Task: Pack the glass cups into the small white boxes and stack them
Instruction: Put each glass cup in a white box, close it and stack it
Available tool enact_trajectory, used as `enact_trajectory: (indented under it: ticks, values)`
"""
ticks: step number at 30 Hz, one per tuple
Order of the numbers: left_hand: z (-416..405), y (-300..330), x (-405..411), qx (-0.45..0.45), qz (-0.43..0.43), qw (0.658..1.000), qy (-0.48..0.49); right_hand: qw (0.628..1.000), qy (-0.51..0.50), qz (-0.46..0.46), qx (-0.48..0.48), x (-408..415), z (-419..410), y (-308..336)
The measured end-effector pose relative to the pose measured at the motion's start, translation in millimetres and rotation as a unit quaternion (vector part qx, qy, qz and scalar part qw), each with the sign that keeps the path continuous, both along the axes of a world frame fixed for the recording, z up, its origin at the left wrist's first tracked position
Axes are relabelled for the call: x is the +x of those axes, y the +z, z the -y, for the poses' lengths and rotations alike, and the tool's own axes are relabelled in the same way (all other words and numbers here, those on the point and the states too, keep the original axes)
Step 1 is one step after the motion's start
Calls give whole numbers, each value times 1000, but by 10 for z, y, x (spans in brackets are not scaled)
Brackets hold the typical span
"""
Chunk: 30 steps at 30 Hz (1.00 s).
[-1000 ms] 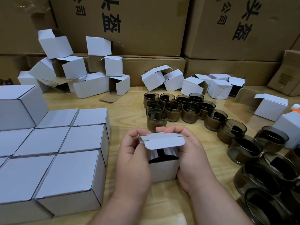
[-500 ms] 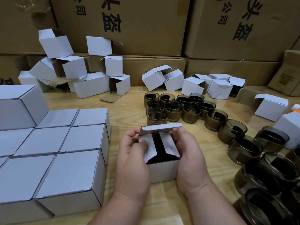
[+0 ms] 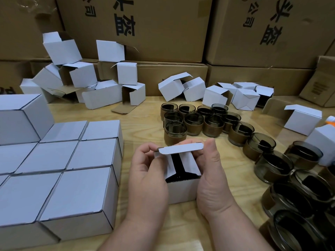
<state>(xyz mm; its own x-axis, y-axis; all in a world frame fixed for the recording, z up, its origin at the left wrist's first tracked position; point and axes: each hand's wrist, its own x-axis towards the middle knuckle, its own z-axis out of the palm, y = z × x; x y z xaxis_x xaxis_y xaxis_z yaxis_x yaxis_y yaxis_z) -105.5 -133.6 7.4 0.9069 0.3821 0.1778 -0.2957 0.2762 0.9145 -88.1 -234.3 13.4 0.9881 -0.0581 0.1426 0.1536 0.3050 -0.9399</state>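
Gripping one small white box [image 3: 182, 192] between them, the left hand [image 3: 148, 180] and right hand [image 3: 211, 175] pinch its lid flap [image 3: 181, 148]; side flaps folded over a dark cup inside.

Brightness: I'm reading soft, even indoor light, a touch dim, with a cool cast on the closed white boxes [image 3: 59, 171].
Shadows: faint ones under the hands on the bench [image 3: 145, 124]; nothing hard-edged.
Glare: barely any, just thin highlights on the rims of the glass cups [image 3: 192, 120].
Distortion: wide-angle bend, big cartons [image 3: 163, 28] lean at the edges.
Focus: centre crisp; I see the bottom-right cups smearing soft.
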Motion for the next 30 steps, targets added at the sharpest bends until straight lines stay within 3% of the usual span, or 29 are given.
enact_trajectory:
  ticks: [11,18,23,30]
  values:
    - [12,22,-8,-11,14,1000,-9,998,-20,58,-30,-10,28,-64]
    - [17,18,-36,-105,33,992,-59,991,-77,99,-47,-25,-19,-25]
    - [39,-5,-43,6,66,997,-43,991,-84,83,-63,-26,-39,5]
    - [19,-44,-7,25,46,998,-24,991,-93,60,-82,-10,-48,7]
